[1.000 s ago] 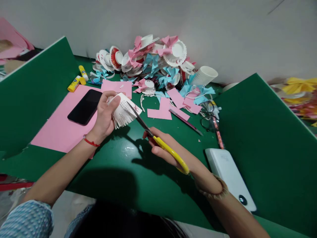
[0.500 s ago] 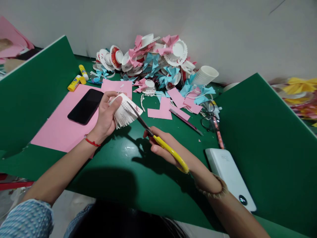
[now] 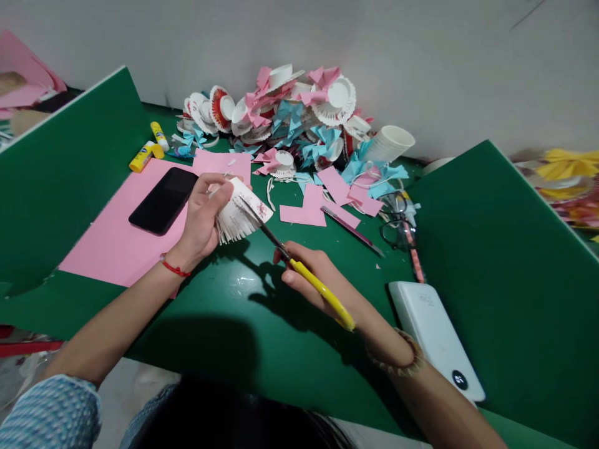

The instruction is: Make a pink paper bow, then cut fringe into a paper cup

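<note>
My left hand (image 3: 204,211) pinches a white paper cup (image 3: 241,209) whose side is cut into narrow strips along its lower left; a small reddish print shows on its right part. In my right hand (image 3: 309,274) is a pair of yellow-handled scissors (image 3: 322,290). Their blades point up and left and lie against the cup's uncut part. My fingers hide part of the scissors' handle. Under my left hand lies a pink paper sheet (image 3: 107,237), with a black phone (image 3: 163,201) on it.
A heap of cut cups with pink and blue paper bows (image 3: 287,118) stands against the wall. Stacked cups (image 3: 390,144), pink paper pieces (image 3: 312,206), a craft knife (image 3: 352,231), glasses (image 3: 395,232) and a white power bank (image 3: 435,337) lie right. Glue sticks (image 3: 141,156) lie left. Green panels (image 3: 510,280) flank the table.
The scissors' blades have shifted slightly on the cup, and the cup has turned a little, showing more of its print. Both hands keep their hold.
</note>
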